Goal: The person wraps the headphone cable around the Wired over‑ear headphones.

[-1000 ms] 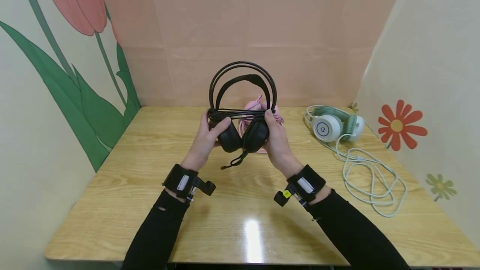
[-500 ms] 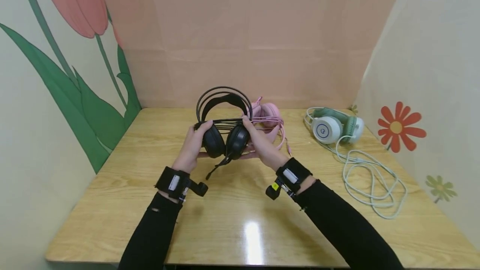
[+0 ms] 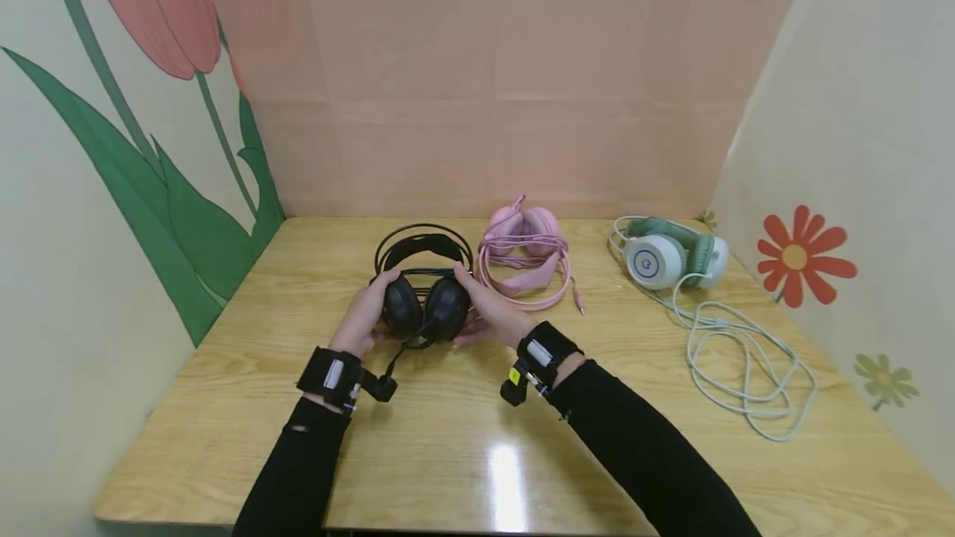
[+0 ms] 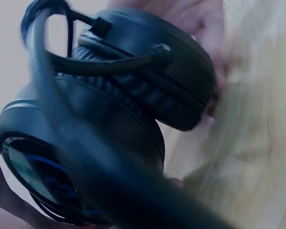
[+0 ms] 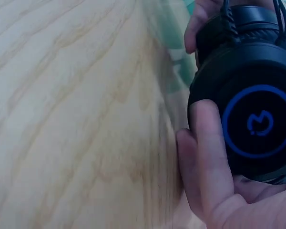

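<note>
A black over-ear headset (image 3: 446, 309) with a double headband, a bundled cable and a boom microphone is between my two hands, low over the table in the head view. My left hand (image 3: 363, 313) grips its left ear cup, thumb on top. The right hand (image 3: 494, 309) holds the other cup, fingers reaching beneath it. In the right wrist view, fingers lie against the cup (image 5: 260, 124), which bears a blue ring and logo. The microphone boom crosses close in front of the left wrist camera. Whether the headset touches the table I cannot tell.
Pink headphones (image 3: 525, 230) with a coiled pink cable lie just right of the black headset, near the back wall. Farther right are white and green headphones (image 3: 652, 259), their pale cable (image 3: 746, 363) looped toward the front. The wooden table (image 3: 224, 437) meets walls behind and on both sides.
Both hands have carried the black headset down and to the left, from in front of the pink headphones to beside them. The pink headphones now show fully. The white and green pair has stayed put.
</note>
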Tool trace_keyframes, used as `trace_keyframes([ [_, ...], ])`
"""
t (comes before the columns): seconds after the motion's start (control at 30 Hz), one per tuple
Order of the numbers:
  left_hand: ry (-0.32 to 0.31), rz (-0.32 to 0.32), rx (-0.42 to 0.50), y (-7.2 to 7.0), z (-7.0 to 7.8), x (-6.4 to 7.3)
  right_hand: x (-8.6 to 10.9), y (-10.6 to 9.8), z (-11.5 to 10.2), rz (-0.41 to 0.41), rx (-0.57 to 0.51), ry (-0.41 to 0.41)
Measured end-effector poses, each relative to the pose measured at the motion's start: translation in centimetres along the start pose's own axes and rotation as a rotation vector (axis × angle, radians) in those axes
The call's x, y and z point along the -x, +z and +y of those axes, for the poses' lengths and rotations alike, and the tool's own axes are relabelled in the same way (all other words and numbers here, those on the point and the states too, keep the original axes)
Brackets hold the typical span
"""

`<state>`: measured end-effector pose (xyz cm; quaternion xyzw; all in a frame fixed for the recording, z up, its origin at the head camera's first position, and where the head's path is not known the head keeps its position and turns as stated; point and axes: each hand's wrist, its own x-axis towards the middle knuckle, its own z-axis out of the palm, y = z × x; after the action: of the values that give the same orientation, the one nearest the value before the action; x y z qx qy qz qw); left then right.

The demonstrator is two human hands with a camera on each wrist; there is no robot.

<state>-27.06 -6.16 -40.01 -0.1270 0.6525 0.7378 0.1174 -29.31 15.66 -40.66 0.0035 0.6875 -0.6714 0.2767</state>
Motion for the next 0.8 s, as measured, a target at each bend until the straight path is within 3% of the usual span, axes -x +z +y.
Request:
trace_keyframes([
  [0.23,-0.012,0.016,-0.091,-0.4,-0.5,-0.4,-0.7,0.1,0.2,0.081,0.064,0.047],
  [0.33,0.013,0.080,-0.241,-0.5,-0.5,-0.5,-0.9,0.2,0.3,0.058,-0.002,0.026],
  [0.43,0.048,0.178,-0.449,-0.7,-0.5,-0.5,-1.1,0.1,0.5,0.041,-0.090,0.002],
  [0.5,0.088,0.247,-0.581,-0.9,-0.6,-0.4,-1.3,0.0,0.7,0.054,-0.147,-0.008],
  [0.6,0.140,0.297,-0.693,-1.2,-0.5,-0.1,-1.3,-0.1,0.8,0.110,-0.214,-0.018],
  [0.67,0.167,0.296,-0.731,-1.4,-0.4,0.2,-1.0,0.1,0.8,0.148,-0.242,-0.031],
  [0.8,0.159,0.208,-0.727,-1.6,-0.2,1.1,0.1,1.2,0.7,0.199,-0.201,-0.097],
])
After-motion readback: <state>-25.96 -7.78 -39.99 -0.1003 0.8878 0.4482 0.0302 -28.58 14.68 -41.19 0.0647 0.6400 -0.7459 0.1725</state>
